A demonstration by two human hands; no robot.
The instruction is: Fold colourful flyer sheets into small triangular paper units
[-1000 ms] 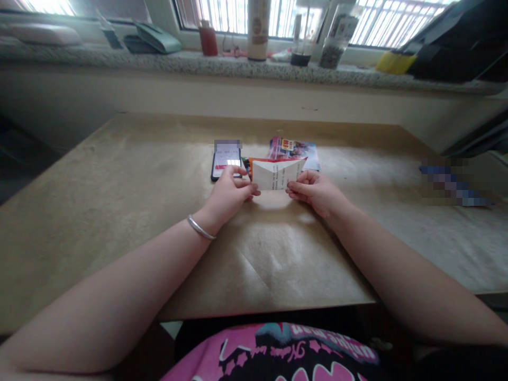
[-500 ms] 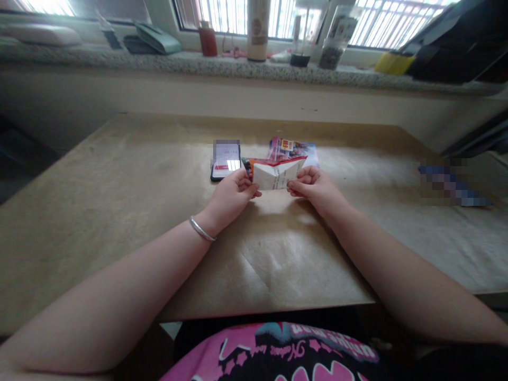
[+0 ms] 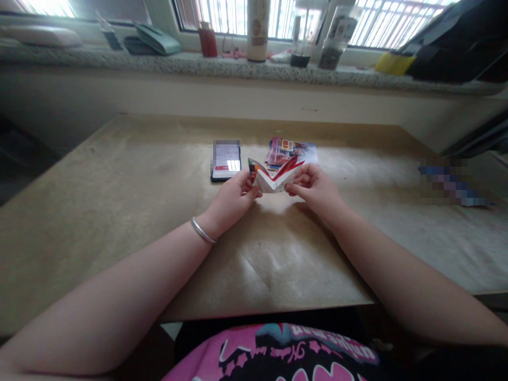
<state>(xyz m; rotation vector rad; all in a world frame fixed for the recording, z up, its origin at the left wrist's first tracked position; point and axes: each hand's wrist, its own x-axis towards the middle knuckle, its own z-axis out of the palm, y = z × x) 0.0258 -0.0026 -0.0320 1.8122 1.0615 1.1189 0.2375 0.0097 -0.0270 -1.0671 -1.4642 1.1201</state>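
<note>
Between my two hands is a small folded paper leaflet [image 3: 274, 182], white with print on the side toward me and red and coloured on its other faces. It bends into a V, its middle crease low and its sides raised. My left hand [image 3: 241, 191] pinches its left end, thumb in front. On the right end, the thumb and fingers of my right hand [image 3: 310, 184] are closed. Just behind lies a colourful packet [image 3: 307, 152] with a yellow-and-red label, partly covered by the leaflet. Beyond my left fingers a smartphone [image 3: 227, 161] rests with its screen lit.
A tan-covered table [image 3: 130, 211] spreads under my arms. Along the stone windowsill [image 3: 222, 69] stand a red bottle [image 3: 208, 40], a tall bottle [image 3: 257, 32], clear containers and a green pouch [image 3: 159, 39]. A blurred flat blue item [image 3: 454, 185] lies at the right.
The leaflet has folded more sharply, its middle sinking and its sides rising, so more red shows. More of the packet behind is visible. My hands stay nearly in place.
</note>
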